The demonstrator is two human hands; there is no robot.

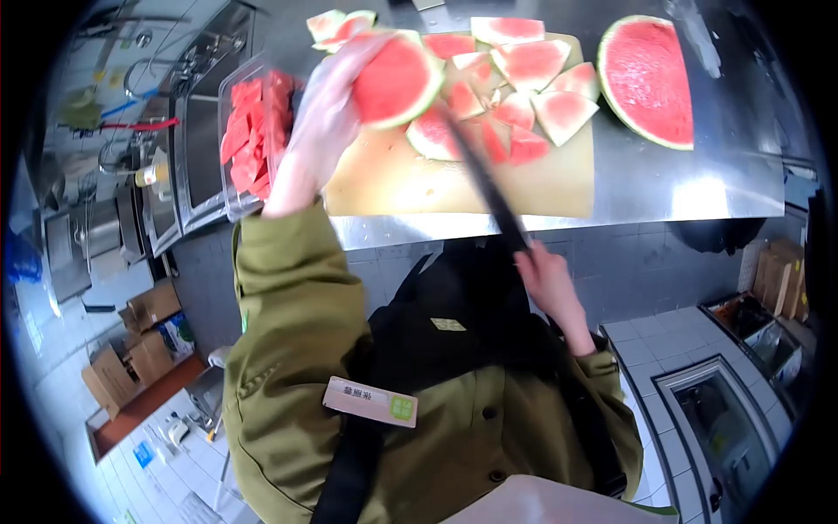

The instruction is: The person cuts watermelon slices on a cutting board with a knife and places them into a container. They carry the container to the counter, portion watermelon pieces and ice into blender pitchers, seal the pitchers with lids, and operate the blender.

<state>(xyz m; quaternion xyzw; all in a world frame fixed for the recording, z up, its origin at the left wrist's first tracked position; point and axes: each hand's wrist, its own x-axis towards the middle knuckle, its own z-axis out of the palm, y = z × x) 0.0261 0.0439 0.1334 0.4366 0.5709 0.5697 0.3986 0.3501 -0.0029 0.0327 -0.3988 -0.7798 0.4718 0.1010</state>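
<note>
My left hand (325, 118), in what looks like a clear plastic glove, grips a round-edged watermelon piece (391, 80), red flesh facing up. It is raised over the left part of a yellowish cutting board (384, 185). My right hand (552, 281) is closed round the handle of a long dark knife (485, 183), near the counter's front edge. The blade, blurred, slants up and left with its tip beside the held piece. Several watermelon offcuts (529, 65) with pale rind lie across the board. Left of my left hand stands a clear plastic container (229, 188) with red watermelon chunks (249, 131).
A large cut watermelon section (648, 80) lies on the steel counter (733, 179) right of the board. More rind pieces (336, 28) sit at the back left. Sinks and taps line the left side. Cardboard boxes (144, 345) stand low at left.
</note>
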